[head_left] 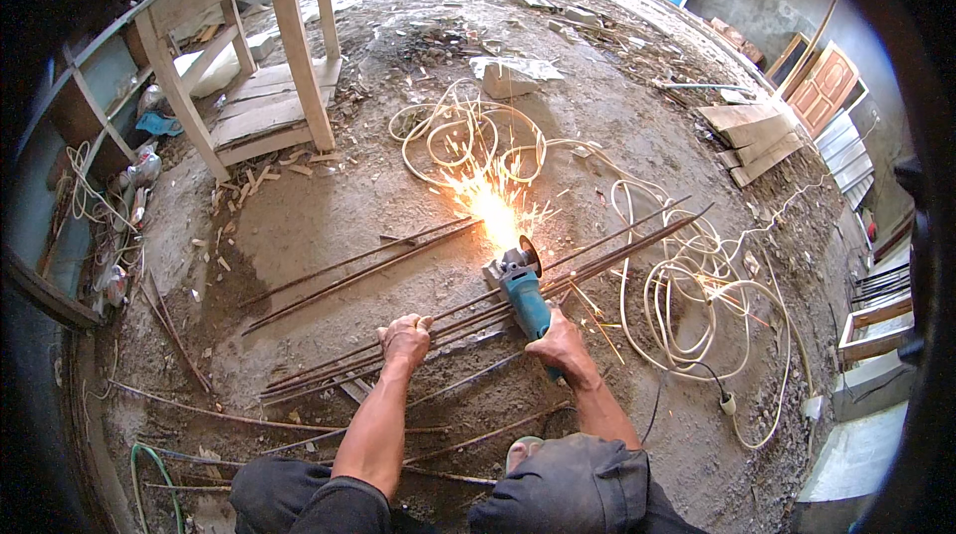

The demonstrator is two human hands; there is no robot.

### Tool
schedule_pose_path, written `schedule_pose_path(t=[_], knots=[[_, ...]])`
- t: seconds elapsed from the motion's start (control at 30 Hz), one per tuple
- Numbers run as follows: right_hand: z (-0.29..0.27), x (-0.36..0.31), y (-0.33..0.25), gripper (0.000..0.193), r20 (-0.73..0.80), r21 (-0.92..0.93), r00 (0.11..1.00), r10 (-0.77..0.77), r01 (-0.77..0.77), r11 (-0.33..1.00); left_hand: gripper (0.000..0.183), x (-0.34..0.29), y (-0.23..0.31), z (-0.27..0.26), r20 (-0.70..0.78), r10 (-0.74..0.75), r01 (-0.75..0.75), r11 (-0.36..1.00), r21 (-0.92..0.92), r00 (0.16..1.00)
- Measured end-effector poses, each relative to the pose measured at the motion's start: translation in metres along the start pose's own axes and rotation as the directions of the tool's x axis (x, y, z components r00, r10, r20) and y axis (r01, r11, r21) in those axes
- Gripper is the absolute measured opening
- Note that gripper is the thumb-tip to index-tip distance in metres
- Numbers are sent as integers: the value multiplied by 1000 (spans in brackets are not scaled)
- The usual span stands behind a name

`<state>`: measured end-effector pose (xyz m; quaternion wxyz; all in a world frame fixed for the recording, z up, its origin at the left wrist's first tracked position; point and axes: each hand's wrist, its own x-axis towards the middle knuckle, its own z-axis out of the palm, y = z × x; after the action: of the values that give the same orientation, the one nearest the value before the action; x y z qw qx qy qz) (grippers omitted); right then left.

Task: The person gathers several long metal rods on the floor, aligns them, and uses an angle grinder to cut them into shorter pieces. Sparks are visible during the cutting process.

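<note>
My right hand [561, 347] grips the blue-green body of an angle grinder [525, 301], whose disc [530, 254] faces away from me. Bright sparks [495, 203] spray forward from it onto the ground. Under and beside the tool lies a bundle of thin, rusty steel rods [627, 251], slanting from lower left to upper right. Closed over those rods, left of the grinder, is my left hand [405, 340]. Shorter rods [360, 273] lie a little farther off. The exact contact of disc and rod is lost in the glare.
A coiled pale cable [687, 330] spreads over the dirt at right; another loop [466, 140] lies ahead, near a concrete block [508, 81]. At left stands a wooden frame [299, 46]. Boards [752, 140] and a panelled door [825, 86] are at right. More rods [224, 421] lie near my legs.
</note>
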<state>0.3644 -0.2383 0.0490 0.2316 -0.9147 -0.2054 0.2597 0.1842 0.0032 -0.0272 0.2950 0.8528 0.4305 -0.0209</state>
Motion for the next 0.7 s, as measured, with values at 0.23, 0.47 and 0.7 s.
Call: schedule_pose_path(t=[0.23,0.47,0.7], knots=[[-4,-7,-5,79,16,-30,999,46,-45,999,35,-2,2,-4,16,-13,13,1000,-9,1000],[-5,-8,-8,79,-19,-84,999,33,-35,996,38,2,-6,9,-88,42,-43,999,-16,995],[1,1,-1,76,-5,-24,1000,-5,5,1000,38,3,-4,6,-17,10,-11,1000,-8,1000]])
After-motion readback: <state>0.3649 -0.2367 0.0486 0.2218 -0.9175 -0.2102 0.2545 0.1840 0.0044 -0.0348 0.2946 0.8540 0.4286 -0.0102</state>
